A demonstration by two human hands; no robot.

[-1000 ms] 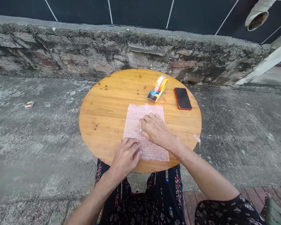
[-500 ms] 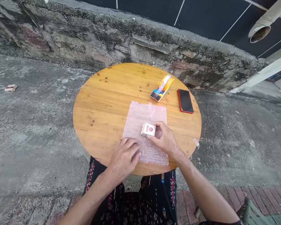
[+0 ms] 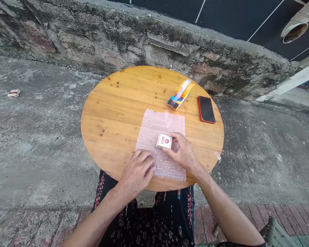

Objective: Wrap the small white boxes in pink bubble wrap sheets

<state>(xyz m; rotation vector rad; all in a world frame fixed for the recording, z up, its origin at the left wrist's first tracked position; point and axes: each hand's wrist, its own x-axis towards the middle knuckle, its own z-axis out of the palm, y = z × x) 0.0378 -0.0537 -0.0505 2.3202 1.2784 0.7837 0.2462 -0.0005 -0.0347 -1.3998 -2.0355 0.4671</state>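
Observation:
A sheet of pink bubble wrap (image 3: 150, 125) lies flat on the round wooden table (image 3: 105, 116). On the middle of it is a small white box (image 3: 164, 141) with red print. My right hand (image 3: 182, 151) grips the box at its right end, thumb on the near side and fingers on the far side. My left hand (image 3: 139, 168) rests flat over the near left edge of the bubble wrap, fingers loosely stretched and holding nothing.
A yellow and blue tape dispenser (image 3: 180, 95) stands beyond the bubble wrap. To its right lies a red-cased phone (image 3: 206, 109). A strip of tape (image 3: 217, 156) hangs from the table's right edge. A stone wall (image 3: 134, 44) runs behind; a crumpled small box (image 3: 14, 93) lies on the ground.
The view has shifted slightly, so the table and its things appear a little displaced. Both hands keep the same pose, the right still gripping the box.

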